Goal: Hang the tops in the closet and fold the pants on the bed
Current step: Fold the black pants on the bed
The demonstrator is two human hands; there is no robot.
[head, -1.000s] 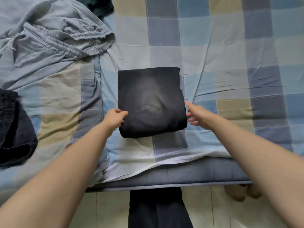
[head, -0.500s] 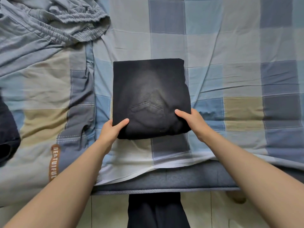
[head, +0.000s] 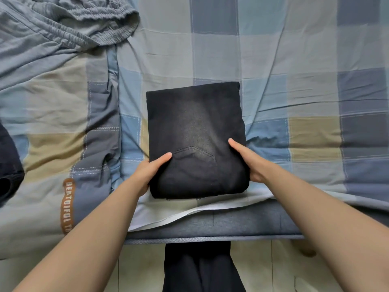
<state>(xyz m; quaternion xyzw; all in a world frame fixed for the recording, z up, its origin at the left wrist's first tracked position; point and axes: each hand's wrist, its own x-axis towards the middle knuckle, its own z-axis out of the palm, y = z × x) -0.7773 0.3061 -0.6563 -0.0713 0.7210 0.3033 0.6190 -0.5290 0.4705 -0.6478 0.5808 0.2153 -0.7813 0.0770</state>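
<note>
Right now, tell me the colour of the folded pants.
Black, with a faded grey patch; folded pants, head view.

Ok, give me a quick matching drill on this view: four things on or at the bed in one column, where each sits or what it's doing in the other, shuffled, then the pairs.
Things:
1. folded black pants
2. grey pants
3. left hand
4. right hand

Places or states:
A. bunched up, unfolded, at the far left of the bed
B. grips the black bundle's right edge, thumb on top
C. in the middle near the bed's front edge, held on both sides
D. grips the black bundle's left edge, thumb on top

Pairs: 1-C, 2-A, 3-D, 4-B
</note>
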